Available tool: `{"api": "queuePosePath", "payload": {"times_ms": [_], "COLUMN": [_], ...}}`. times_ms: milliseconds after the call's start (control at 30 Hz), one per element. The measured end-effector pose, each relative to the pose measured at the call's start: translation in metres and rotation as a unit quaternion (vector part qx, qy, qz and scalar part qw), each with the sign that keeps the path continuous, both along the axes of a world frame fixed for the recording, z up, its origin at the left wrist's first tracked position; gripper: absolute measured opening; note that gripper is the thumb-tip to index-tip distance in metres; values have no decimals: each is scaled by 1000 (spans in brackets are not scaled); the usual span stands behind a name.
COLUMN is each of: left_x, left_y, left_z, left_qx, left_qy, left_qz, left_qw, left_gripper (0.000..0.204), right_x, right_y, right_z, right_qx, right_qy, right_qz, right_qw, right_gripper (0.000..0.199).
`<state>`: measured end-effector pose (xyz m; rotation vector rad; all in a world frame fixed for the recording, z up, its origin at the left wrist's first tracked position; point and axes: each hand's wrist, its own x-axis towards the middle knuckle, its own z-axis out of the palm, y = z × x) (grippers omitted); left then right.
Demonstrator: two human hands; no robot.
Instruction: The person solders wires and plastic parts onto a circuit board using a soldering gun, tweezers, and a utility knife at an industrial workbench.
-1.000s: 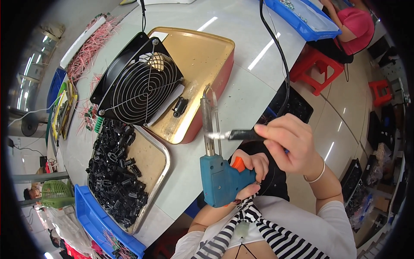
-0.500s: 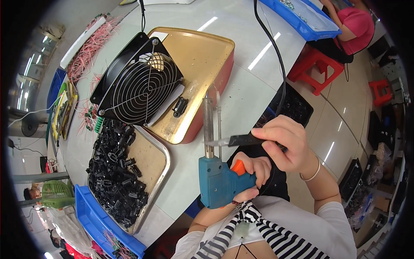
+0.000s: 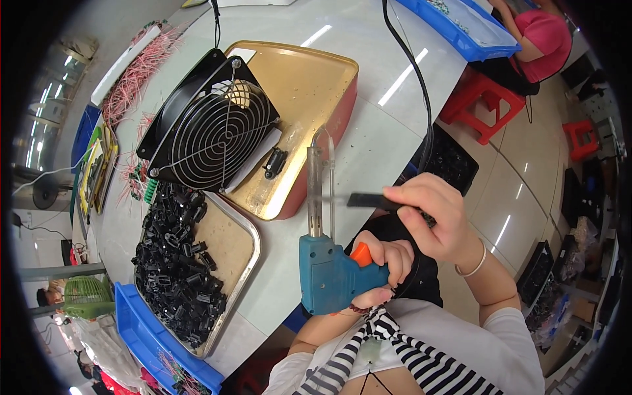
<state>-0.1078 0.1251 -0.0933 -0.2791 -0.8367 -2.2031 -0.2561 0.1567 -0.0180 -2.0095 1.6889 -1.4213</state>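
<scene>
My left hand (image 3: 387, 260) is wrapped around the handle of a teal soldering gun (image 3: 322, 280) with an orange trigger. The gun's metal barrel (image 3: 315, 191) points away from me, and a thin tube runs along its right side up to the tip. Pinched in my right hand (image 3: 438, 214) is a slim black-handled tool (image 3: 368, 200), held level to the right of the barrel. Its pale end is smeared by motion, so its kind is unclear. Just left of the barrel, a small black part (image 3: 275, 162) rests on the gold-coloured upturned tin (image 3: 296, 79).
A black fan with a wire guard (image 3: 227, 135) stands on the tin. Nearer left is a metal tray (image 3: 227, 247) heaped with black parts (image 3: 178, 270), beside a blue bin (image 3: 135, 316). A black cable (image 3: 421, 79) hangs at right. Another person (image 3: 543, 36) sits at far right.
The soldering gun has shifted slightly left and away from me. The tool in my right hand has moved slightly away too, and its pale end has become more blurred.
</scene>
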Motion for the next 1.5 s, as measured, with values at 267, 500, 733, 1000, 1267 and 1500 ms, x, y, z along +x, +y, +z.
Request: {"api": "queuePosePath", "payload": {"times_ms": [267,500,733,1000,1267,1500], "left_x": [1,5,-2,-6,-6,-5], "left_y": [1,1,1,3,4,3], "left_z": [3,10,3,4,3,1], "left_qx": [-3,0,-25,-28,-35,-46], "left_qy": [12,-43,-4,-7,-10,-12], "left_qz": [8,25,65,82,78,70], "left_qw": [1000,999,998,996,996,996], "left_gripper": [45,43,44,45,44,43], "right_x": [3,0,1,-4,-5,-3], "right_y": [0,8,26,33,36,43], "right_z": [-7,-11,-8,0,-4,1], "right_qx": [-2,-9,-103,-102,-80,-13], "right_qy": [-30,-60,-29,28,4,-183], "right_qz": [8,-23,-126,-156,-172,-135], "right_qw": [1000,998,986,982,982,974], "right_gripper": [24,25,38,40,39,29]}}
